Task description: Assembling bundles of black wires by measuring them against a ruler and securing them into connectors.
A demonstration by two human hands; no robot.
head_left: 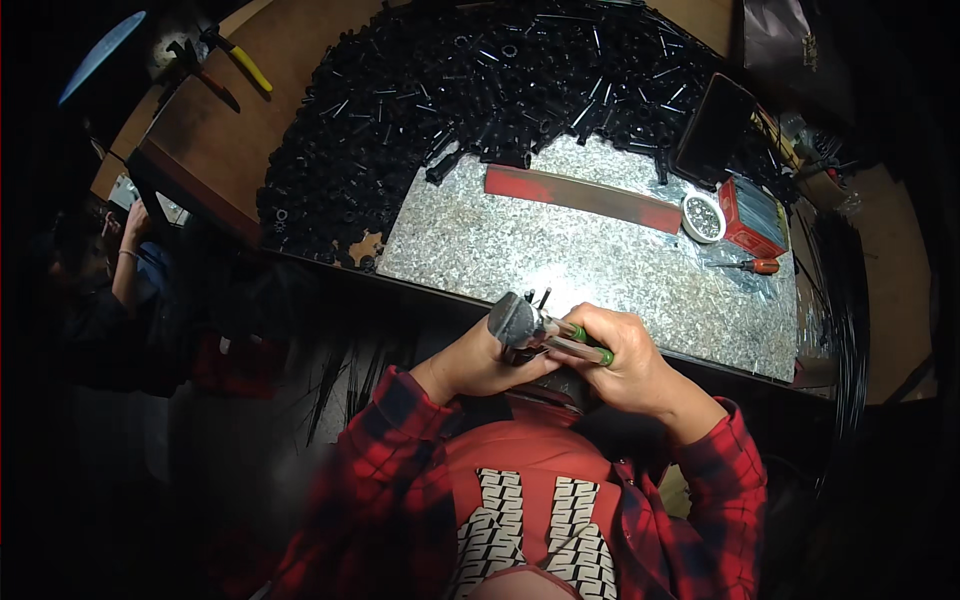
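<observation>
Both my hands meet just in front of the near edge of the speckled stone slab (480, 240). My left hand (478, 360) is closed round a dark bundle with a black rounded end (512, 320). Thin dark rods (544, 298) stick up beside that end. My right hand (622, 358) grips a shiny metal tool with two green-tipped arms (580, 347), which reaches across to the left hand's bundle. My fingers hide where the tool and bundle meet, so I cannot make out the tool's exact kind.
A large heap of small black parts (480, 90) covers the back. On the slab lie a long red-brown bar (580, 198), a round white dish (703, 218), a red box (752, 220) and an orange-handled screwdriver (762, 267). Yellow-handled pliers (250, 68) rest far left. Another person's arm (130, 245) shows left.
</observation>
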